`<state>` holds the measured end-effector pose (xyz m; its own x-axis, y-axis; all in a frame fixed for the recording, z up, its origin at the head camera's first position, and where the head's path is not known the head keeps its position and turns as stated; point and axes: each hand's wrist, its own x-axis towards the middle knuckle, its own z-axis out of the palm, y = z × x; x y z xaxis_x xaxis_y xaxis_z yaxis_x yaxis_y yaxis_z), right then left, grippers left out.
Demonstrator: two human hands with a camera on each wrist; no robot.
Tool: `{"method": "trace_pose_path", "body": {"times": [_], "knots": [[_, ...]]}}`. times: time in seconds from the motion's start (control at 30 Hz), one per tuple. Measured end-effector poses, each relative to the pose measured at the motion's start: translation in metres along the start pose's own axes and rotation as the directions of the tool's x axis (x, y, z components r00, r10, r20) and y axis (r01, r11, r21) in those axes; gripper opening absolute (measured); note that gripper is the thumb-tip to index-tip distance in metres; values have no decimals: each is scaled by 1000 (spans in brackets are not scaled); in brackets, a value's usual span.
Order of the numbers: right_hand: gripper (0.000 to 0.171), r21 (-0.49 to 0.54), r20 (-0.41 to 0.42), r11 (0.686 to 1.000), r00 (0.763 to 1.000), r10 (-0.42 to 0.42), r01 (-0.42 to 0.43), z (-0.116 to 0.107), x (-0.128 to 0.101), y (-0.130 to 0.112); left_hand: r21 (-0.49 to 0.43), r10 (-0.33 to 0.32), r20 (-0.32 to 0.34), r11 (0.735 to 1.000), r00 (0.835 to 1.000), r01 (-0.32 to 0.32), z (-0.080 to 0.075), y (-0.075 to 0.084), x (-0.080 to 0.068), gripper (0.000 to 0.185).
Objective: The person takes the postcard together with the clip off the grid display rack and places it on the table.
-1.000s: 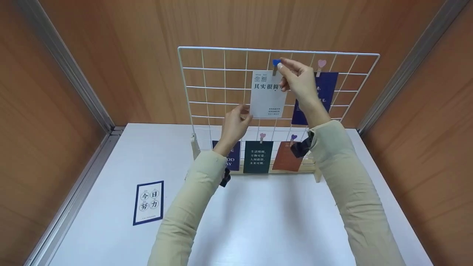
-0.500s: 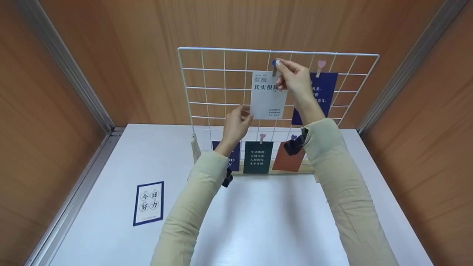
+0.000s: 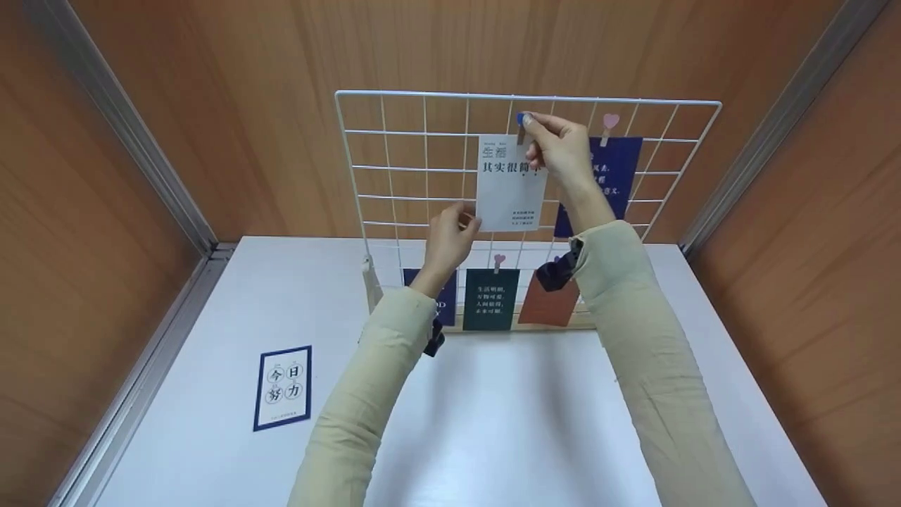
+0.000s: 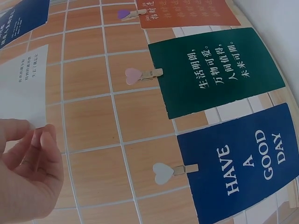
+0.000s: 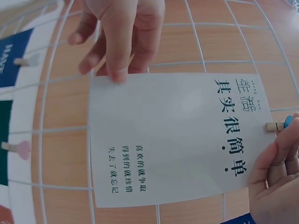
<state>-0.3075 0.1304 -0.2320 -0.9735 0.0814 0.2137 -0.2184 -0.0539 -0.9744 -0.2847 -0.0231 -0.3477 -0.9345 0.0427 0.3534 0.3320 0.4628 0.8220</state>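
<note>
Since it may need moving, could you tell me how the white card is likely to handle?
The white card is probably light and fairly stiff: it stays flat held only at a corner. The left hand pinches it, the right hand the clip.

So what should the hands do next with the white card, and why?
Probably the right hand lets the blue heart-topped wooden clip close. The clip already sits on the top edge of the white paper card at the white wire grid, while the left hand steadies the corner.
</note>
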Motion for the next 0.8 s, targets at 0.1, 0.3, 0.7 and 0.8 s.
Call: {"method": "trace_pose_path", "body": {"times": [0.1,0.3,0.7,0.8], "knots": [[24,9,-6,1000,1000,7,-7,1,1,0,3,0,2,1000,1000,0,-1,0,0,17],[23,24,-25,1000,1000,-3,4,1,1,1,23,-2,5,1000,1000,2,-2,0,0,16],[17,115,-76,989,993,-88,96,3,1,8,22,18,18,1000,1000,-19,-4,-4,0,15],[15,145,-100,985,992,-81,95,4,1,9,33,23,26,999,999,-23,-3,-6,-1,15]]}}
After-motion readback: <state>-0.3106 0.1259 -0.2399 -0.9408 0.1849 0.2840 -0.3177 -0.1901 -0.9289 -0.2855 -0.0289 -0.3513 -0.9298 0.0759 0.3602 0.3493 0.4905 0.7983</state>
